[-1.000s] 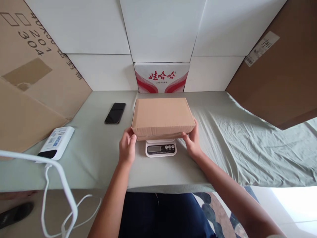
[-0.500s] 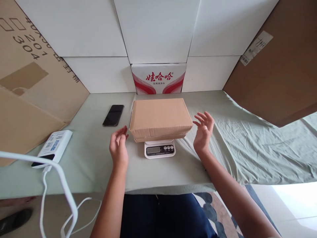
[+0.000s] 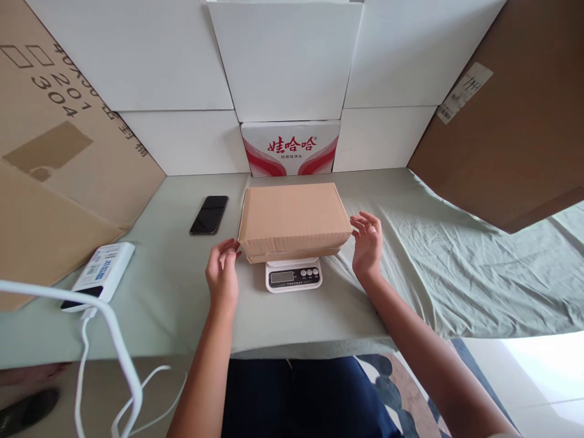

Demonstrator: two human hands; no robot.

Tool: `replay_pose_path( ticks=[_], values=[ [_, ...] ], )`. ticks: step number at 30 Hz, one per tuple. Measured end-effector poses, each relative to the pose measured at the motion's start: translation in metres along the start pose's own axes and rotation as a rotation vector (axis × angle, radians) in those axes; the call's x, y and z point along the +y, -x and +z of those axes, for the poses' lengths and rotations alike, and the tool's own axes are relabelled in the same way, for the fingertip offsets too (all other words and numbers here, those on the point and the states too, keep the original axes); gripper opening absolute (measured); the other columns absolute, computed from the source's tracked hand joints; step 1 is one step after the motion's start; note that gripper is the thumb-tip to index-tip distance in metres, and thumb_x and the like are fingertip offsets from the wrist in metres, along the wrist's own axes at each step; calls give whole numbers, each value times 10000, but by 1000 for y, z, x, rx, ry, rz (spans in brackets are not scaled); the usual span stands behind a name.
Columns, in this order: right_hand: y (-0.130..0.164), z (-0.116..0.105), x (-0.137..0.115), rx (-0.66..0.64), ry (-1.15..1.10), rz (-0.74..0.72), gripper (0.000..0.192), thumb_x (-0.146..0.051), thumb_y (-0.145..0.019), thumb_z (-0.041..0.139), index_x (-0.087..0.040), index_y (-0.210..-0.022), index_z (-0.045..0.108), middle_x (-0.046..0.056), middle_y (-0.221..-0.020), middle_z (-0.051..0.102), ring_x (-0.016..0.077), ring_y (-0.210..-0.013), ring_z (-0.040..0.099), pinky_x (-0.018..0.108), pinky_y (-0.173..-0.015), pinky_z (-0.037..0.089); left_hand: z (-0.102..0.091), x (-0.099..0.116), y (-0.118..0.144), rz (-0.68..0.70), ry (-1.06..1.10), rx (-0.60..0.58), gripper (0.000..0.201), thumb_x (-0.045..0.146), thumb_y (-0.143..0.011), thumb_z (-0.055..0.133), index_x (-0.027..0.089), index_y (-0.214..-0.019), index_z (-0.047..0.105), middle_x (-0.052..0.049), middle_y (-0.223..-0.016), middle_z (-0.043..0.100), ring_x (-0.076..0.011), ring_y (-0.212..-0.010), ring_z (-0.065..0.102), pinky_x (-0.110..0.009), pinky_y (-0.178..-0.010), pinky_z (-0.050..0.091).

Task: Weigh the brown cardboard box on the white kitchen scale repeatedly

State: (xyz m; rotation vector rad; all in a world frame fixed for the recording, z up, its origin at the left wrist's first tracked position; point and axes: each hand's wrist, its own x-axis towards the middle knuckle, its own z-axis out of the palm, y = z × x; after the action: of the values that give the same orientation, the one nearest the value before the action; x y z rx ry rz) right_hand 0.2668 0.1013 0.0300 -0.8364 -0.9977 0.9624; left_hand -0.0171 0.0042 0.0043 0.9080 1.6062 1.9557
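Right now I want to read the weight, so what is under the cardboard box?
A small white kitchen scale sits under the cardboard box. Only its front strip with display and buttons shows; the weighing platform is covered by the box, and the display is unreadable.

Bare cloth (image 3: 173, 274) flanking box (image 3: 292, 213)

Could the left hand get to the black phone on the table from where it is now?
Probably yes. The left hand is open beside the cardboard box, and only bare cloth-covered table lies between it and the black phone; nothing blocks the way.
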Motion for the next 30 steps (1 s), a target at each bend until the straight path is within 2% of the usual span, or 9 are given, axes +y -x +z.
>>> replay_pose_path(
  ticks=[10,17,24,30],
  values=[
    [2,2,6,-88,-38,56,321,-498,-848,543,-269,-1045,650,30,-992,644,201,-953,623,332,-811,485,3,1,1,-22,-8,-37,274,387,-850,630,181,-1025,672,-88,-1006,742,-220,-952,706,-363,-880,551],
    [1,1,12,-113,2,55,331,-517,-868,515,-264,-1043,638,35,-979,653,211,-935,635,336,-802,493,4,3,1,-24,-23,-47,271,389,-847,630,186,-1022,671,-76,-1004,737,-210,-929,698,-329,-842,542],
    [2,1,14,-143,14,69,363,-551,-868,511,-269,-1064,628,36,-984,666,223,-948,644,346,-810,495,2,1,1,4,-19,-90,310,420,-878,603,194,-1072,688,-87,-1066,737,-232,-992,699,-355,-885,543],
    [6,0,16,-201,59,25,409,-599,-899,482,-283,-1113,628,50,-1160,673,267,-1110,627,396,-897,498,2,-1,3,54,44,-193,491,548,-889,590,201,-1228,666,-126,-1264,692,-279,-1185,651,-409,-1020,502]
  ],
)
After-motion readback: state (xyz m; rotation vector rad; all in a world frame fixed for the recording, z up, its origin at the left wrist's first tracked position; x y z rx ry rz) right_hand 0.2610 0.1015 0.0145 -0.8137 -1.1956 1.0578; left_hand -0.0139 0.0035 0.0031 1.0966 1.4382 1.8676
